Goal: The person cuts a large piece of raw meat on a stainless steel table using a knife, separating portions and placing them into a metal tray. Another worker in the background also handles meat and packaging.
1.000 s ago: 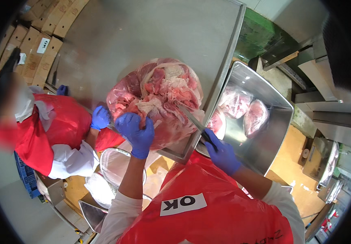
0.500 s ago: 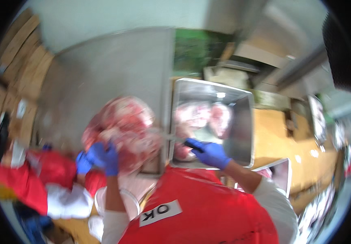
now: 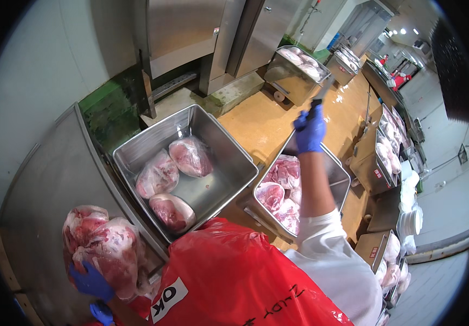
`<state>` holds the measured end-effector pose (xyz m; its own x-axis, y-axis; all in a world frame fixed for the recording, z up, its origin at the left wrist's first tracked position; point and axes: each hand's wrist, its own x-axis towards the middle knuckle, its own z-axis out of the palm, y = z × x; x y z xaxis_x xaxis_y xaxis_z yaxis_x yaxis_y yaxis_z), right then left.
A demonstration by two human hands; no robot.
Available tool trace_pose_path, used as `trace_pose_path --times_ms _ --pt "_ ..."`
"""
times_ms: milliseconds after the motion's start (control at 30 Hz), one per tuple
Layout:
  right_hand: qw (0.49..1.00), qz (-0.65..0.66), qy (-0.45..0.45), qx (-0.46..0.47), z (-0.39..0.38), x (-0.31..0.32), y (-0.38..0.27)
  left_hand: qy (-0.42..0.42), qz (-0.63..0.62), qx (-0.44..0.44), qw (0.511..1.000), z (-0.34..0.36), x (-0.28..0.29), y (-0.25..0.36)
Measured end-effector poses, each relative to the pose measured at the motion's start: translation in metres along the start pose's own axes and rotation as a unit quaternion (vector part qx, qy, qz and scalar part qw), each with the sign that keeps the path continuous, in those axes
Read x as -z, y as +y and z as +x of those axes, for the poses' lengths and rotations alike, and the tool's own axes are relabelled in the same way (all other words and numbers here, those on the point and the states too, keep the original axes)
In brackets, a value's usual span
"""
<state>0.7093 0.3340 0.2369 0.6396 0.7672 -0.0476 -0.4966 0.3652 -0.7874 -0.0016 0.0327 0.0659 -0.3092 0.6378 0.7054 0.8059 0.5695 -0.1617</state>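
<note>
A large piece of raw pink meat (image 3: 112, 247) lies on the steel table (image 3: 49, 190) at the left. Against its near left side rests my left hand (image 3: 91, 280), blue-gloved, with the fingers spread. My right hand (image 3: 310, 130), also in a blue glove, is stretched far out ahead and wrapped around the black handle of a knife (image 3: 323, 92). The blade points up and away. Below that arm is a steel bin (image 3: 336, 179) of bagged red meat, partly hidden by the forearm.
Beside the table stands a deep steel bin (image 3: 229, 190) with three bagged meat pieces (image 3: 191, 156). More loaded meat carts (image 3: 373, 157) line the right, and another cart (image 3: 289, 81) stands ahead on the yellow floor (image 3: 245, 122). A bit of blue glove (image 3: 101, 313) shows below my left hand; its owner is unclear.
The view has swung to the right. My right hand has carried the knife from beside the meat, out over the farther bin. My left hand stays at the meat.
</note>
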Motion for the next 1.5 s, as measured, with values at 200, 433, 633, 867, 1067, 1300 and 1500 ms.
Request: trace_pose_path --times_ms 200,433,633,867,1067,1300,1500 --pt "0.978 -0.152 -0.107 0.094 0.028 0.012 -0.050 -0.151 -0.052 0.030 0.987 0.015 -0.020 0.007" --pt "0.815 -0.414 -0.403 -0.045 -0.161 -0.064 0.141 -0.229 -0.072 0.123 0.963 0.028 0.011 -0.007" --pt "0.524 -0.421 -0.738 -0.050 -0.293 -0.104 0.176 -0.138 -0.117 0.111 0.977 0.013 0.020 0.015" --pt "0.385 -0.433 -0.811 0.080 -0.296 -0.167 0.207 -0.120 -0.109 0.155 0.975 0.007 0.036 0.034" --pt "0.264 -0.401 -0.864 0.150 -0.302 -0.232 0.219 -0.133 -0.092 0.206 0.965 -0.005 0.041 0.041" --pt "0.121 -0.410 -0.893 0.139 -0.338 -0.332 0.209 -0.130 -0.131 0.211 0.960 0.001 0.044 0.040" --pt "0.057 -0.389 -0.909 0.138 -0.379 -0.377 0.215 -0.160 -0.169 0.206 0.950 0.006 0.047 0.033"
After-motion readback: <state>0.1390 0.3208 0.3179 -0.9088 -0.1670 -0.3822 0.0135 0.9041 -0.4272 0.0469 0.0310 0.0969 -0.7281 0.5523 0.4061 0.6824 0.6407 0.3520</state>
